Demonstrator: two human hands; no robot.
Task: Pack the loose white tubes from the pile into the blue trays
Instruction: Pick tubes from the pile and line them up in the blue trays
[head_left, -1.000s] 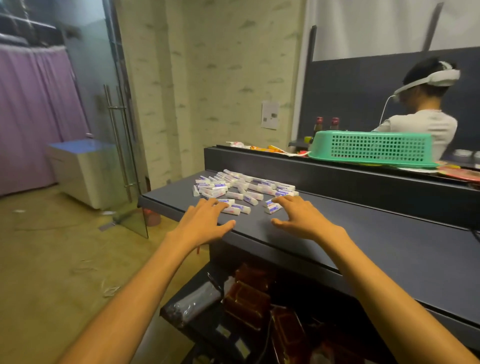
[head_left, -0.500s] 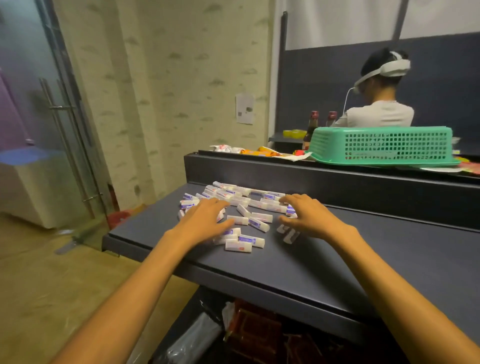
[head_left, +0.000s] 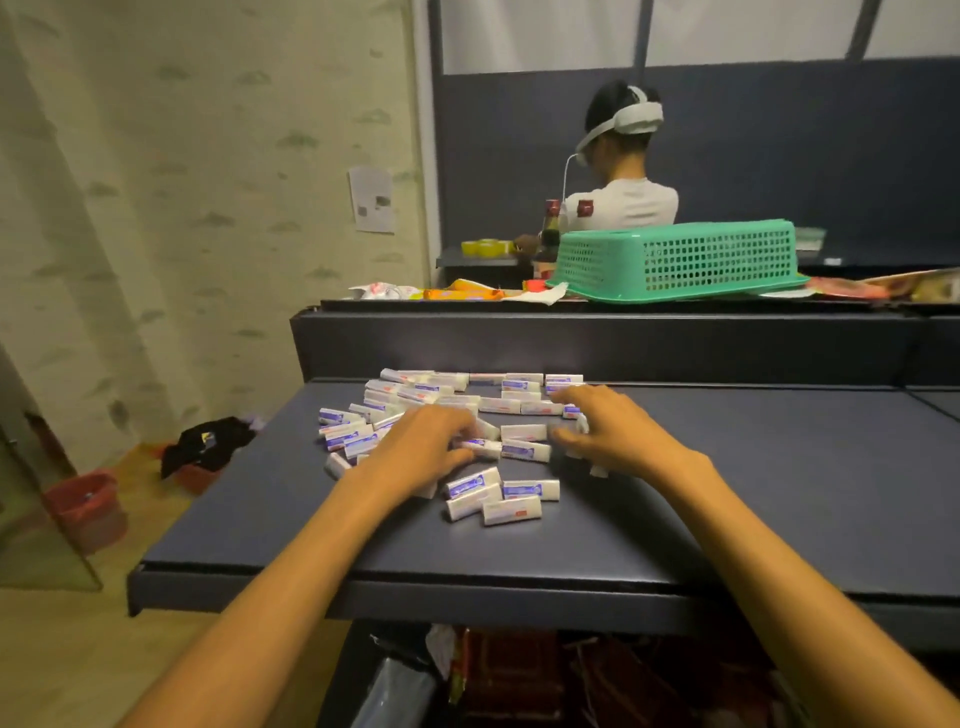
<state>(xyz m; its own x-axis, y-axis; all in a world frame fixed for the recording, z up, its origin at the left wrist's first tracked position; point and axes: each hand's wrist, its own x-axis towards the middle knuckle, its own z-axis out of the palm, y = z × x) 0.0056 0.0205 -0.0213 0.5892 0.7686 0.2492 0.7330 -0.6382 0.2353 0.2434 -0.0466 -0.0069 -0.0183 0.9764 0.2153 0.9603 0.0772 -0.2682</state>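
Note:
A pile of small white tubes (head_left: 470, 401) with purple labels lies scattered on the dark table (head_left: 779, 493), against the raised back ledge. A few tubes (head_left: 511, 510) lie apart, nearer the front edge. My left hand (head_left: 422, 448) rests palm-down on the left middle of the pile, its fingers bent over several tubes. Spread and bent, the fingers of my right hand (head_left: 609, 431) touch tubes at the pile's right edge. Neither hand plainly holds a tube. No blue tray is in view.
A raised dark ledge (head_left: 571, 343) behind the pile carries an upturned green basket (head_left: 675, 260) and wrappers. Beyond it a person (head_left: 623, 202) wearing a headset sits facing away. A red bucket (head_left: 85, 512) stands on the floor at left. Packets fill the shelf (head_left: 519, 675) under the table.
The view has swung right and closer to the table. Both hands have moved forward onto the pile, and several tubes have been dragged toward the front edge.

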